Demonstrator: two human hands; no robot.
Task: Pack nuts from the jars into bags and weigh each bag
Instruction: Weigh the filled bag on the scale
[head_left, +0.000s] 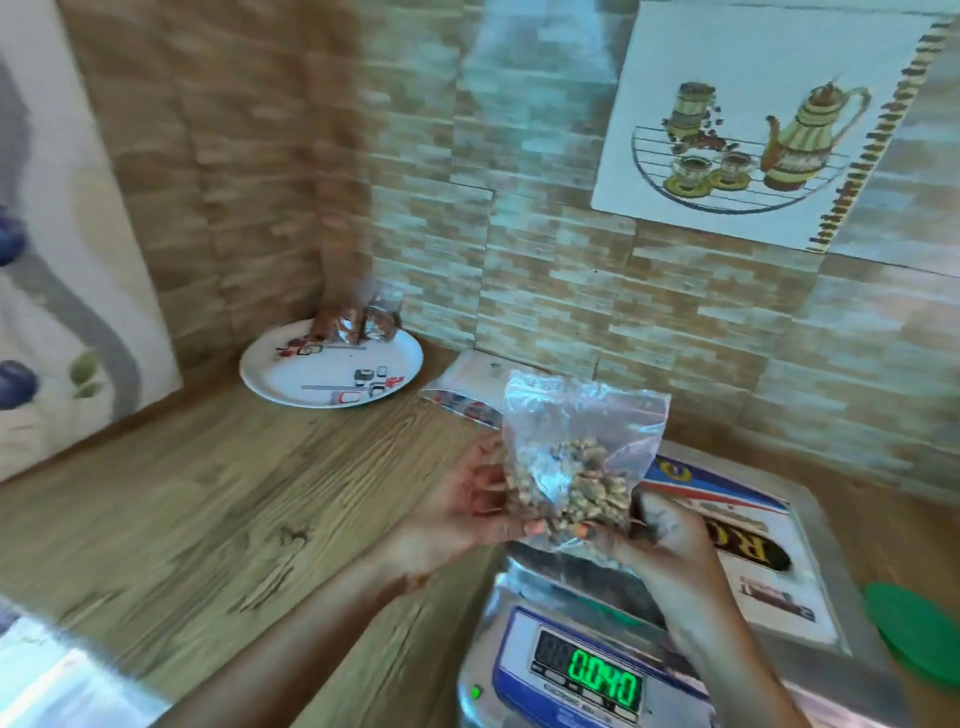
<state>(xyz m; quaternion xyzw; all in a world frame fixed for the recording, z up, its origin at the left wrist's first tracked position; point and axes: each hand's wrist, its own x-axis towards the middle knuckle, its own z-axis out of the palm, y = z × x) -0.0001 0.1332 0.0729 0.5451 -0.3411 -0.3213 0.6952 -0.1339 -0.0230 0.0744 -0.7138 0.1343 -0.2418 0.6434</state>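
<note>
Now the clear bag (576, 457) stands upright between both hands, directly over the steel pan of the scale (566, 675). Its long axis runs up and slightly away from the person. The mouth is at the top and looks slack and unsealed, and the nuts are bunched in the lower third.

The left hand (467, 499) cups the bag's lower left side, its grip curled round the plastic with the thumb across the bottom edge. The right hand (660, 535) pinches the lower right corner, fingertips meeting the left thumb under the load. Both grips sit at the heavy end, so the empty top is free to flop.

The bag's bottom looks level with the pan, though motion blur hides whether it rests there or hangs in the hands. The green display shows 0.040, which I would not trust as a settled reading while both hands touch the bag.

The plate (291, 374) lies well to the left and further back on the bench (208, 493), carrying two filled bags (358, 322) against the wall. The left hand is the nearer one to it, so a transfer there would probably fall to that side.

A flat packet (467, 387), perhaps of spare bags, lies between plate and scale. A printed box (748, 551) sits just right of the hands, and a green lid (914, 629) beyond it
</note>
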